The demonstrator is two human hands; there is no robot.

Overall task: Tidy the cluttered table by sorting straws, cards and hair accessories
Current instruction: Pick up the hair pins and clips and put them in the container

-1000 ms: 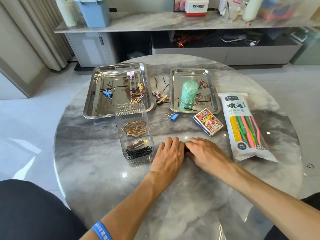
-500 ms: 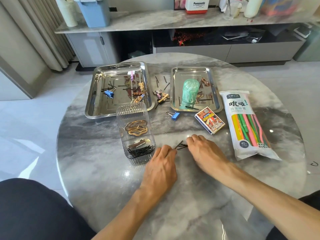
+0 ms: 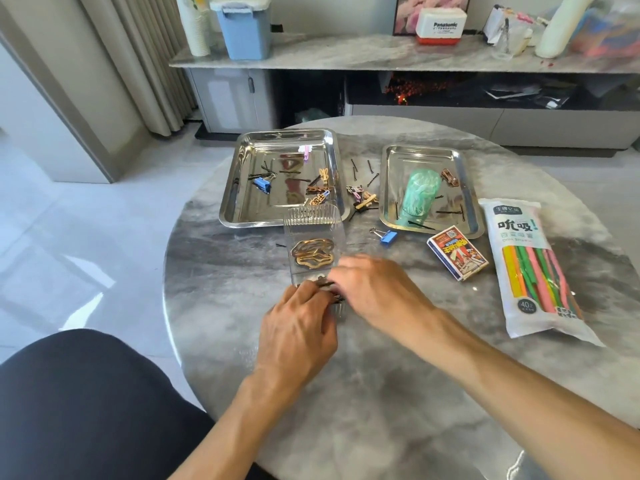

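Hairpins (image 3: 327, 285) are being pinched in a small bundle by both the left hand (image 3: 300, 327) and right hand (image 3: 372, 289) over the clear organizer's (image 3: 313, 237) near compartment, best lowered together so none are scattering.

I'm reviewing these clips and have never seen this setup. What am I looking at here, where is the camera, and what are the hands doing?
No machine: a person wears a camera on the head, looking down at their own hands over a round marble table. The left hand and right hand meet at a clear plastic organizer; dark hairpins show between the fingers, though motion blur hides which hand pinches them. Behind lie two steel trays holding clips and pins, a blue binder clip, a card box and a bag of coloured straws.
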